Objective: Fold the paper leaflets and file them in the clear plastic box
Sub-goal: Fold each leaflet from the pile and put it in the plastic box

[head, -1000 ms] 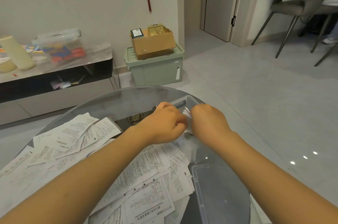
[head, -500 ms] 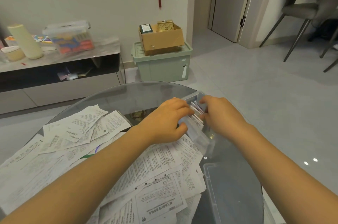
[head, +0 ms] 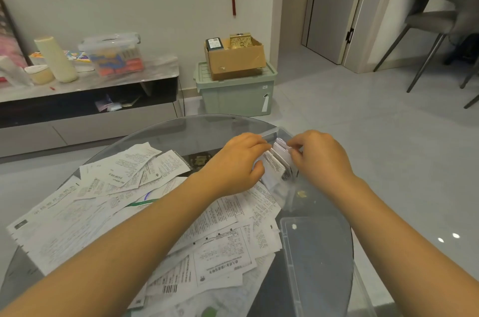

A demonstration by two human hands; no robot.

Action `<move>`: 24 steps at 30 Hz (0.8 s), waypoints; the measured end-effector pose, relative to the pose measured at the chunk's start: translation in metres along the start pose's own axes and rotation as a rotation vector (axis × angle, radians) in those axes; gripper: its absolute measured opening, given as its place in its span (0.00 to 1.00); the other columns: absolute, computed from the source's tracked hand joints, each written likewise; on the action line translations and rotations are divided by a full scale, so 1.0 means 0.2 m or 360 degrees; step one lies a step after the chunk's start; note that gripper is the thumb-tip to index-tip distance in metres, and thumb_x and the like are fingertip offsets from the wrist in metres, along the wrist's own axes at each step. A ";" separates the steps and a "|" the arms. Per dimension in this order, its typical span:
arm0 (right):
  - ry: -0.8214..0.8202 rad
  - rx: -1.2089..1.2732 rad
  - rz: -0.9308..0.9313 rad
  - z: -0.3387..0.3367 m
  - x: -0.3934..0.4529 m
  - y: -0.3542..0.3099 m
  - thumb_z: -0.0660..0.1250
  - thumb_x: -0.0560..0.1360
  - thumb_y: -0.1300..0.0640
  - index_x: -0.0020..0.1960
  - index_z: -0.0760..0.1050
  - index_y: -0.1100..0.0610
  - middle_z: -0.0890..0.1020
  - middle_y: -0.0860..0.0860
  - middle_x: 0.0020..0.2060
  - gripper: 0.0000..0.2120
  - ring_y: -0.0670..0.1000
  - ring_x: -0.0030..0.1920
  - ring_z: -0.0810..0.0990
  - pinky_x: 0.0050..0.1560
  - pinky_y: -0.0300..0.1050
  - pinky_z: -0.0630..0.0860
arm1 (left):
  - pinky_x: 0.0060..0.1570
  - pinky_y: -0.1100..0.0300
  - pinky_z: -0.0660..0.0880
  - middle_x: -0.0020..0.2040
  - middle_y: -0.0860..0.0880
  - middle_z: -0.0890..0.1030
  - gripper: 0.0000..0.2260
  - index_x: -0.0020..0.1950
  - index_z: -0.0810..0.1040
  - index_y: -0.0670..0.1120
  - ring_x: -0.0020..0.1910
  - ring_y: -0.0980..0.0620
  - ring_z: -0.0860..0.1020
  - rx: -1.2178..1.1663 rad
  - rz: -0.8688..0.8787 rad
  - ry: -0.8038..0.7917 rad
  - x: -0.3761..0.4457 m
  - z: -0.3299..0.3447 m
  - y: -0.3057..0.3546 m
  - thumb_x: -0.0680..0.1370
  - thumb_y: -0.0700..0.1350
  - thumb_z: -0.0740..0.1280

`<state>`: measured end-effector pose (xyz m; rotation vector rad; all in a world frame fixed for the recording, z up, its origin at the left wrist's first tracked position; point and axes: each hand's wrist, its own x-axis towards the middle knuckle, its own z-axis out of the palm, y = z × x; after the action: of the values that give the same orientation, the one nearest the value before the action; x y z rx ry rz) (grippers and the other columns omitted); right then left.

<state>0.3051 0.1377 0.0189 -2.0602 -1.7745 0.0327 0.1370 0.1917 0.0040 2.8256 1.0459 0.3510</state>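
Parted slightly since a second ago: left hand (head: 238, 161) and right hand (head: 320, 158), both pinching white folded paper leaflets (head: 276, 161) upright inside clear plastic box (head: 272, 132) on round glass table (head: 197, 127). Filing underway; loose unfolded leaflets (head: 129, 208) remaining.

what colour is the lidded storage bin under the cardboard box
Pale green storage bin, clearest in the head view.

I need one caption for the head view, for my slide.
Both hands press folded leaflets upright in the clear plastic box.
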 end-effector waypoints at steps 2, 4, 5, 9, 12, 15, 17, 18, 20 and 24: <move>0.0041 0.0135 -0.0028 -0.03 -0.05 -0.03 0.62 0.77 0.56 0.56 0.80 0.53 0.82 0.51 0.49 0.11 0.54 0.48 0.80 0.43 0.44 0.74 | 0.71 0.60 0.54 0.70 0.51 0.69 0.19 0.72 0.67 0.47 0.70 0.54 0.62 -0.0023 -0.0055 0.0049 -0.06 -0.03 0.05 0.81 0.46 0.56; 0.0079 0.0215 -0.0093 -0.04 -0.09 -0.06 0.62 0.78 0.53 0.57 0.79 0.52 0.82 0.49 0.51 0.11 0.51 0.48 0.79 0.44 0.43 0.73 | 0.71 0.57 0.56 0.69 0.51 0.70 0.18 0.70 0.69 0.47 0.69 0.53 0.64 -0.0067 -0.0113 0.0120 -0.13 -0.05 0.09 0.80 0.46 0.57; 0.0093 0.0259 -0.0121 -0.04 -0.11 -0.08 0.63 0.77 0.53 0.57 0.79 0.51 0.81 0.48 0.50 0.11 0.49 0.47 0.79 0.43 0.42 0.73 | 0.71 0.57 0.58 0.68 0.51 0.71 0.17 0.70 0.70 0.47 0.68 0.53 0.65 -0.0088 -0.0145 0.0147 -0.17 -0.06 0.12 0.80 0.46 0.57; -0.0007 0.0382 -0.0241 -0.04 -0.24 -0.17 0.64 0.77 0.50 0.59 0.78 0.49 0.81 0.46 0.50 0.12 0.45 0.45 0.76 0.46 0.40 0.73 | 0.70 0.56 0.56 0.69 0.52 0.70 0.18 0.71 0.69 0.49 0.69 0.54 0.64 -0.0117 -0.0391 0.0207 -0.38 -0.11 0.21 0.81 0.48 0.57; -0.0163 0.0351 -0.0335 -0.02 -0.32 -0.24 0.64 0.77 0.49 0.59 0.77 0.48 0.81 0.45 0.51 0.12 0.45 0.45 0.76 0.46 0.40 0.73 | 0.71 0.55 0.55 0.72 0.53 0.66 0.19 0.73 0.64 0.51 0.71 0.54 0.60 -0.0154 -0.0621 0.0138 -0.53 -0.09 0.26 0.82 0.51 0.55; -0.0327 0.0219 -0.0428 0.01 -0.38 -0.28 0.64 0.77 0.47 0.60 0.76 0.48 0.81 0.45 0.51 0.13 0.44 0.44 0.74 0.45 0.39 0.71 | 0.71 0.55 0.55 0.73 0.52 0.64 0.21 0.74 0.62 0.50 0.72 0.52 0.60 -0.0113 -0.0740 0.0076 -0.66 -0.05 0.26 0.82 0.52 0.55; -0.0444 0.0147 -0.0440 0.04 -0.41 -0.29 0.65 0.76 0.46 0.60 0.76 0.48 0.80 0.44 0.53 0.15 0.45 0.48 0.76 0.48 0.41 0.72 | 0.72 0.55 0.54 0.75 0.50 0.62 0.24 0.75 0.60 0.48 0.74 0.51 0.58 -0.0106 -0.0793 -0.0027 -0.73 0.00 0.23 0.81 0.54 0.57; -0.0506 0.0108 -0.0443 0.04 -0.42 -0.30 0.65 0.75 0.45 0.61 0.75 0.48 0.79 0.44 0.54 0.15 0.46 0.51 0.76 0.49 0.42 0.72 | 0.73 0.55 0.53 0.76 0.49 0.59 0.25 0.76 0.58 0.48 0.74 0.50 0.57 -0.0116 -0.0821 -0.0101 -0.76 0.03 0.21 0.81 0.55 0.57; -0.0623 0.0053 -0.0456 0.07 -0.44 -0.31 0.66 0.75 0.45 0.62 0.74 0.47 0.78 0.44 0.58 0.17 0.47 0.56 0.76 0.52 0.43 0.72 | 0.74 0.52 0.54 0.77 0.48 0.57 0.28 0.76 0.57 0.47 0.75 0.49 0.56 -0.0134 -0.0863 -0.0208 -0.80 0.08 0.17 0.80 0.56 0.59; -0.0689 -0.0052 -0.0494 0.13 -0.43 -0.32 0.66 0.75 0.46 0.66 0.71 0.45 0.73 0.45 0.64 0.20 0.49 0.62 0.73 0.57 0.45 0.72 | 0.69 0.53 0.61 0.71 0.49 0.68 0.27 0.76 0.56 0.49 0.68 0.49 0.66 -0.0078 -0.0862 -0.0104 -0.83 0.13 0.11 0.80 0.54 0.60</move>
<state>0.2209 0.0691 -0.0053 -1.8747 -2.3496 0.3860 0.0353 0.0653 -0.0465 2.3596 1.6855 0.2195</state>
